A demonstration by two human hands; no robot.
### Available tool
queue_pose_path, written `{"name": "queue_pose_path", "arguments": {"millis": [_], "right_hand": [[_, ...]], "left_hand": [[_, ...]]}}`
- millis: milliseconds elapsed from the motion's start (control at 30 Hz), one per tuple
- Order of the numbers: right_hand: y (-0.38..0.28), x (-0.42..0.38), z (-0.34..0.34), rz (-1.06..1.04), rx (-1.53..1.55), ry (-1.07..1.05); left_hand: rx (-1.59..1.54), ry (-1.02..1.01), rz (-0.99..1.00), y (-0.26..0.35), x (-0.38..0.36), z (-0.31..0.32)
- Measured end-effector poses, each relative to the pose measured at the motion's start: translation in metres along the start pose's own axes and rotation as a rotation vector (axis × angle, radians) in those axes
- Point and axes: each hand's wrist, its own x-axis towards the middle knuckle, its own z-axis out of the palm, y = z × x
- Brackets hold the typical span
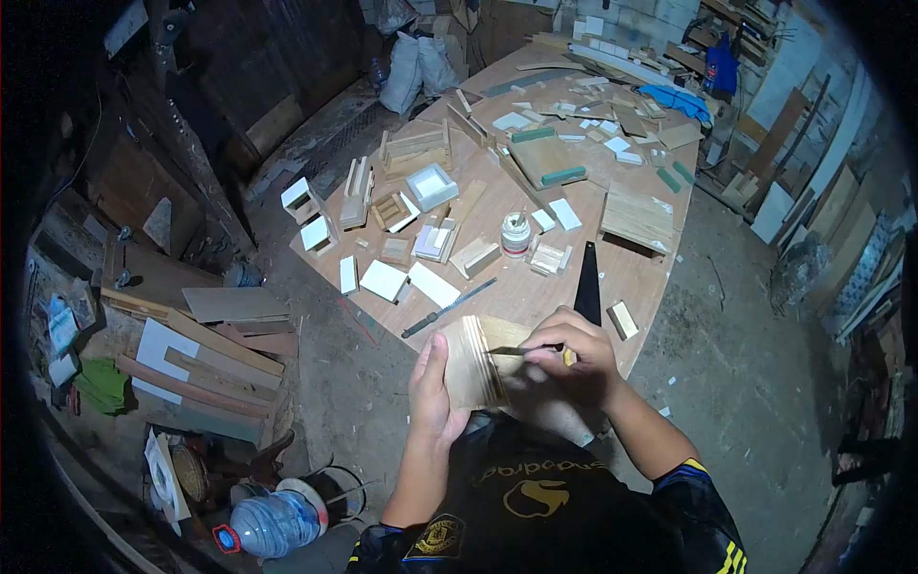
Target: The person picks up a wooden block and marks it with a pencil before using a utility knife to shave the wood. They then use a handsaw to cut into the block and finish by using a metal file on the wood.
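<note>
My left hand (432,390) grips a small pale wooden box (461,364) by its left side, thumb up along the edge. Layered edges run down the box's near corner, tilted toward me. In my right hand (581,352) a thin dark tool (507,351) is pinched, its tip at the layered edge; I cannot tell its exact kind. A black saw blade (589,282) lies on the table just beyond my right hand, its lower end hidden behind the fingers. Past the box, a thin file-like tool (449,308) rests near the table's front edge.
The wooden table (320,260) carries a glue jar (515,234), a white tray (432,186), a wooden box (638,218), a board with green strips (547,158) and many offcuts. On the floor at left are leaning boards (206,368) and a large water bottle (273,523).
</note>
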Motion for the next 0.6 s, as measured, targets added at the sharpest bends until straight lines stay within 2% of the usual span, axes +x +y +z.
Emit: {"name": "queue_pose_path", "arguments": {"millis": [100, 267, 333, 433, 500, 600], "right_hand": [[0.0, -0.002, 0.005, -0.062, 0.027, -0.023], [-0.002, -0.002, 0.005, -0.079, 0.065, -0.04], [0.0, -0.004, 0.003, -0.072, 0.066, -0.109], [-0.002, -0.003, 0.001, -0.051, 0.096, -0.136], [-0.003, -0.003, 0.001, -0.05, 0.105, -0.137], [-0.012, 0.002, -0.002, -0.059, 0.095, -0.137]], "left_hand": [[0.116, -0.008, 0.036, -0.003, 0.0, -0.004], [0.087, -0.053, 0.007, -0.002, -0.002, 0.001], [0.071, -0.071, 0.001, -0.001, -0.003, 0.002], [0.151, -0.033, -0.025, -0.001, -0.005, 0.007], [0.159, 0.068, -0.004, -0.003, -0.006, 0.014], [0.25, 0.078, 0.014, -0.006, -0.004, 0.013]]}}
